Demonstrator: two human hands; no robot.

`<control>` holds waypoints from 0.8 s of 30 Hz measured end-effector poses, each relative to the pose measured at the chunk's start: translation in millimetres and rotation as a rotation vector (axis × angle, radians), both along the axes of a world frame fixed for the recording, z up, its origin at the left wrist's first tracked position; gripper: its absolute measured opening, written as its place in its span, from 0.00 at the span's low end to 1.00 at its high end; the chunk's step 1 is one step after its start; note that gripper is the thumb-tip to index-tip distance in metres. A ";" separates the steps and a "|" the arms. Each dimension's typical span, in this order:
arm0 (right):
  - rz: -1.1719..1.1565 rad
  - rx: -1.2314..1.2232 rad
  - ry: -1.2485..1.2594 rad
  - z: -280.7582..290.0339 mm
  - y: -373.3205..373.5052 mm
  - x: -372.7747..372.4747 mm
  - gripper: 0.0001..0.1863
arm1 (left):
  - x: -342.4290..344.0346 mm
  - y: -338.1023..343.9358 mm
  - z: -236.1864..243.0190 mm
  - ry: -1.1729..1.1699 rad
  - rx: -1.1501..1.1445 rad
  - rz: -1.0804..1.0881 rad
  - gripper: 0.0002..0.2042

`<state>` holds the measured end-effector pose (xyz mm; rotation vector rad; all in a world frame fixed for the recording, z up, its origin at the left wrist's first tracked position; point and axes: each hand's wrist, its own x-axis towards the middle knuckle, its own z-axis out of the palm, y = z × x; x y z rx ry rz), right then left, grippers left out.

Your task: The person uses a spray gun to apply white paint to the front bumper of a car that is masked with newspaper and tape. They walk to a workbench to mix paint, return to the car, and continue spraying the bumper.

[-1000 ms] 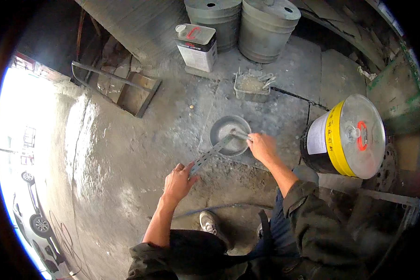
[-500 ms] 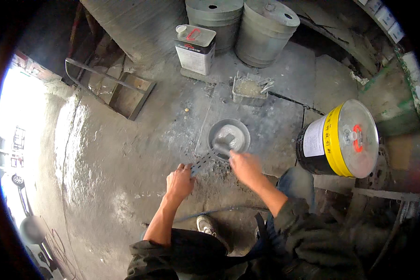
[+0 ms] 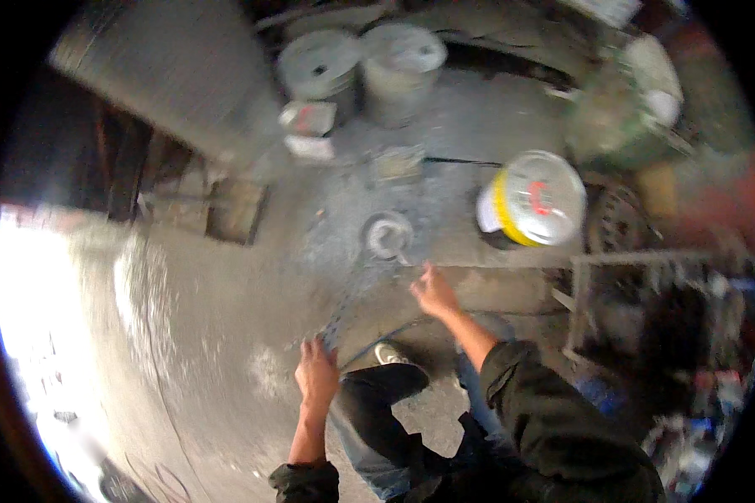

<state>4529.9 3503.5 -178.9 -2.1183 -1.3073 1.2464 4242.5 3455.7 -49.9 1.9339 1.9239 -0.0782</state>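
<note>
My left hand (image 3: 317,369) is closed on the lower end of a grey perforated strip (image 3: 337,320), whose far end blurs into the floor. A round grey bowl (image 3: 367,237) with pale, paste-like material stands on the floor ahead. The short handle of a tool (image 3: 404,259) sticks out over the bowl's near right rim; its other end is lost in blur. Just right of and nearer than that handle is my right hand (image 3: 434,295), thumb and forefinger apart, with nothing visible in it.
A black-and-yellow drum with a silver lid (image 3: 553,197) stands to the right. Behind the bowl are a small grey tray (image 3: 398,164), a square can (image 3: 309,126) and two grey drums (image 3: 320,65). A metal pan (image 3: 237,210) lies left; a metal frame (image 3: 620,258) stands right.
My right hand has come off the tool handle and drawn back. My left hand has come nearer with the strip. The view has shifted and blurred, showing more of the right side.
</note>
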 end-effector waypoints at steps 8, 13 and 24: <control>-0.134 0.004 0.225 285.2 -226.4 65.6 0.19 | -40.3 -18.6 42.2 -1.088 -0.640 0.780 0.14; -0.646 0.189 -0.026 396.3 -418.3 142.3 0.17 | -24.7 -43.1 97.5 -0.307 -0.284 -0.448 0.19; -1.712 0.231 -0.633 459.3 -846.6 179.8 0.14 | 44.4 -149.7 144.1 -0.700 -0.671 -0.301 0.11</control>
